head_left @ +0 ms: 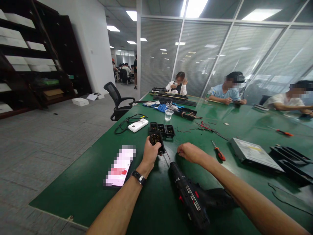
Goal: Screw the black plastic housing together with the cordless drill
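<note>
One black module [156, 138], gripped in left hand [150, 153]

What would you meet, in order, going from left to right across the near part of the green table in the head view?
phone → left hand gripping a black module → right hand → red-handled screwdriver → grey metal box → black trays. The power drill is left out, since it spans several of these.
</note>
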`<state>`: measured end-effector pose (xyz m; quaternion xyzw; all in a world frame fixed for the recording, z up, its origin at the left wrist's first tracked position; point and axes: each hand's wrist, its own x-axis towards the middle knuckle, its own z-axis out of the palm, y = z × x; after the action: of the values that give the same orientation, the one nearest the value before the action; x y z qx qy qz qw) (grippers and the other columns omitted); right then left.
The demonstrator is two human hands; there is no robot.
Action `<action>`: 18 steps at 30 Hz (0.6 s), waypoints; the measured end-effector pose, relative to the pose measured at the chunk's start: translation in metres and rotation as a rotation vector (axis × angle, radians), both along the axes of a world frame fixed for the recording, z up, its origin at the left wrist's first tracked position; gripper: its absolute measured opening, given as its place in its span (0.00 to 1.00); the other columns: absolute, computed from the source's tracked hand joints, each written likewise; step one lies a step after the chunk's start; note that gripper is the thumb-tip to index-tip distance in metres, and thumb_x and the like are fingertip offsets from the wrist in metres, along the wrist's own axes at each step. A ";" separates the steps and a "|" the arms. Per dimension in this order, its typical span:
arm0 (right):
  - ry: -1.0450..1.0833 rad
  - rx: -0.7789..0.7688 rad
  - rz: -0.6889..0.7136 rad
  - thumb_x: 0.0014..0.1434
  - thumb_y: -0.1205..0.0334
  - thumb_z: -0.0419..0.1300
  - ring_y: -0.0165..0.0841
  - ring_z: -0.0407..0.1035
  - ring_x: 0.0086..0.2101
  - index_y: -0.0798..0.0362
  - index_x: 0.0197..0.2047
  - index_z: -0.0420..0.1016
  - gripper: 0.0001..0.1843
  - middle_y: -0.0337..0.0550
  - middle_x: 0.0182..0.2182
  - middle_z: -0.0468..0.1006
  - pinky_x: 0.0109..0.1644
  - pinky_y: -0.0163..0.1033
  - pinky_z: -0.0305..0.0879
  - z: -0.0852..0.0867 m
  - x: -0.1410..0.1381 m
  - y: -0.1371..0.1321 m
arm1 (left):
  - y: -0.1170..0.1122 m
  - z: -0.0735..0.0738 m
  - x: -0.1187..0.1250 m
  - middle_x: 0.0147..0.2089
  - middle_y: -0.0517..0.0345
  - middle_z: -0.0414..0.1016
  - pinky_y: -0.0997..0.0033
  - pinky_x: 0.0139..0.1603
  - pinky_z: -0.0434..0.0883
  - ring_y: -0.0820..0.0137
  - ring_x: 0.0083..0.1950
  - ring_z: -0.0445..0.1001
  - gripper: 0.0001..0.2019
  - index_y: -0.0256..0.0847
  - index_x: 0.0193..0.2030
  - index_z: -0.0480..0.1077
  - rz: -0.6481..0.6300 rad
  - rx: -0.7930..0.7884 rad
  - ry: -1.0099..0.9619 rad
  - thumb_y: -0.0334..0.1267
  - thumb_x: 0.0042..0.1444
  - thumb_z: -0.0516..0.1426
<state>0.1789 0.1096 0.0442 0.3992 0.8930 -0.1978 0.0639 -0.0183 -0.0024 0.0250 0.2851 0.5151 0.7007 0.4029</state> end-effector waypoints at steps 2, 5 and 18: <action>0.042 -0.043 -0.049 0.69 0.53 0.63 0.40 0.74 0.51 0.52 0.57 0.75 0.18 0.49 0.55 0.77 0.54 0.51 0.75 0.000 -0.006 0.001 | 0.001 0.000 -0.002 0.39 0.56 0.74 0.76 0.20 0.69 0.71 0.28 0.74 0.21 0.40 0.50 0.64 0.053 -0.011 0.015 0.31 0.47 0.59; 0.128 -0.149 -0.119 0.69 0.52 0.63 0.40 0.75 0.49 0.54 0.57 0.75 0.19 0.48 0.55 0.77 0.51 0.49 0.76 0.001 -0.022 0.002 | 0.001 0.000 -0.003 0.40 0.56 0.73 0.76 0.19 0.69 0.71 0.28 0.74 0.20 0.41 0.50 0.64 0.109 -0.018 0.028 0.30 0.48 0.59; 0.316 -0.483 -0.305 0.69 0.52 0.63 0.39 0.75 0.48 0.54 0.58 0.74 0.20 0.49 0.54 0.77 0.51 0.50 0.76 -0.002 -0.070 0.005 | 0.002 -0.004 -0.001 0.40 0.56 0.72 0.76 0.20 0.70 0.73 0.27 0.73 0.20 0.41 0.50 0.64 0.139 -0.068 0.056 0.28 0.49 0.58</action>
<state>0.1086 0.1144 0.0422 0.4660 0.7491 -0.4706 -0.0130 -0.0192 -0.0007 0.0208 0.2543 0.5681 0.7009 0.3483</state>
